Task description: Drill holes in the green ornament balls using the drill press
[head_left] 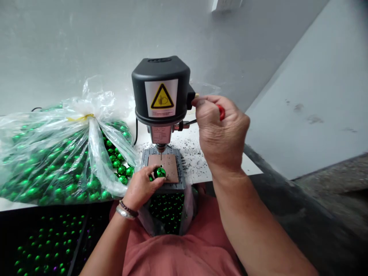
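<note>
A small black bench drill (161, 90) with a yellow warning label stands on a white table. My left hand (140, 186) pinches a shiny green ball (160, 172) and holds it on the brown plate (169, 165) under the drill bit. My right hand (221, 130) is closed round the drill's lever, whose red knob (221, 112) shows between my fingers. The bit hangs just above the plate, apart from the ball.
A large clear plastic bag (57, 153) full of green balls lies on the left of the table (195, 153). Dark shavings are scattered round the drill. Below the table edge, a dark container (166, 212) and a tray at lower left (43, 245) hold more green balls. Grey walls stand behind and right.
</note>
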Action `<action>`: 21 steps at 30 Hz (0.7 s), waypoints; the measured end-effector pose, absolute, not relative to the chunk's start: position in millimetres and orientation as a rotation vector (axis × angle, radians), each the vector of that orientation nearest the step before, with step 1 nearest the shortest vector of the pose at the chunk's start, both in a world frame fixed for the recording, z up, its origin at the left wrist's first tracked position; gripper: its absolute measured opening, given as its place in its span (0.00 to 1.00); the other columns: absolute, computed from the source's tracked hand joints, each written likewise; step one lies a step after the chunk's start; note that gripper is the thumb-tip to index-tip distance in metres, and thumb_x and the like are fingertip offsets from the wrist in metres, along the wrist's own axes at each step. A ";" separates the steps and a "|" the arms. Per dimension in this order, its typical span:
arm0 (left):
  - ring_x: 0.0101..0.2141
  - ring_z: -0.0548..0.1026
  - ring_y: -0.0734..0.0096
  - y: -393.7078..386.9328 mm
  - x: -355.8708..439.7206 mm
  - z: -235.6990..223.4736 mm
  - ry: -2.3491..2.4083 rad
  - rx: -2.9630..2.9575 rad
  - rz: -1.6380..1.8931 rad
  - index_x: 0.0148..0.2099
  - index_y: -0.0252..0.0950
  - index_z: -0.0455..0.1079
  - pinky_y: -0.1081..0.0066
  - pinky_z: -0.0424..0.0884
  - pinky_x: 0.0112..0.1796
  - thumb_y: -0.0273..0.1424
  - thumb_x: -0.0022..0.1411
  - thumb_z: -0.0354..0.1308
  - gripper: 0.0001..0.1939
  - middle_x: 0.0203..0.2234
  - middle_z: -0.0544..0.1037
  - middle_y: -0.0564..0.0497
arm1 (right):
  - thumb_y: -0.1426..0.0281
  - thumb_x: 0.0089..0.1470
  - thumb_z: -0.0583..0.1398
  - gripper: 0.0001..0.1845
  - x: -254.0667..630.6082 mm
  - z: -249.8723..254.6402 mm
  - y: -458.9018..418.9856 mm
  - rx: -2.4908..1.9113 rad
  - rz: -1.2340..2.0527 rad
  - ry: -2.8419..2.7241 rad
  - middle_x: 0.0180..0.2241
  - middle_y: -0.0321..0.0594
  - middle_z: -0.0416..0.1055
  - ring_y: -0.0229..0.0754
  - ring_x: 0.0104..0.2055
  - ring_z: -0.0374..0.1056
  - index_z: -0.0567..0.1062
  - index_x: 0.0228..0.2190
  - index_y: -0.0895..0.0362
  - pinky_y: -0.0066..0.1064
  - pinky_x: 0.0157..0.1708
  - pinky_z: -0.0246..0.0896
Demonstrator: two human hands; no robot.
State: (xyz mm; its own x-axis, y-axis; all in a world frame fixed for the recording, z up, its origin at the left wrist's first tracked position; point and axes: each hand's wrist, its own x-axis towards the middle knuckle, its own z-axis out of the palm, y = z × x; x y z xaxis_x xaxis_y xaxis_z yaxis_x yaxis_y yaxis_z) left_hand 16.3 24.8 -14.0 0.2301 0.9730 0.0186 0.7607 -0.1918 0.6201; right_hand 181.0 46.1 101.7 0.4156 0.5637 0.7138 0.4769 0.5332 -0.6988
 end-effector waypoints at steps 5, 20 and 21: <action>0.43 0.72 0.62 3.3 0.2 -8.8 1.280 2.009 0.239 0.47 0.42 0.71 0.69 0.65 0.44 0.38 0.46 0.60 0.22 0.42 0.76 0.49 | 0.68 0.49 0.54 0.10 179.5 96.6 43.7 -1.048 0.085 -1.182 0.18 0.29 0.61 0.24 0.20 0.53 0.74 0.26 0.57 0.18 0.21 0.55; 0.37 0.75 0.66 25.2 13.9 -2.3 0.925 0.354 1.022 0.39 0.27 0.67 0.66 0.71 0.43 0.24 0.57 0.48 0.09 0.30 0.74 0.42 | 0.69 0.49 0.55 0.07 180.3 93.3 39.6 -1.031 0.067 -1.209 0.17 0.27 0.61 0.23 0.18 0.53 0.73 0.28 0.56 0.18 0.19 0.54; 0.37 0.75 0.65 25.7 13.7 -1.3 0.911 0.334 1.017 0.38 0.26 0.67 0.65 0.71 0.43 0.22 0.56 0.48 0.09 0.30 0.74 0.41 | 0.69 0.49 0.54 0.07 180.6 92.9 39.4 -1.031 0.063 -1.214 0.18 0.27 0.61 0.23 0.18 0.54 0.72 0.28 0.56 0.18 0.19 0.54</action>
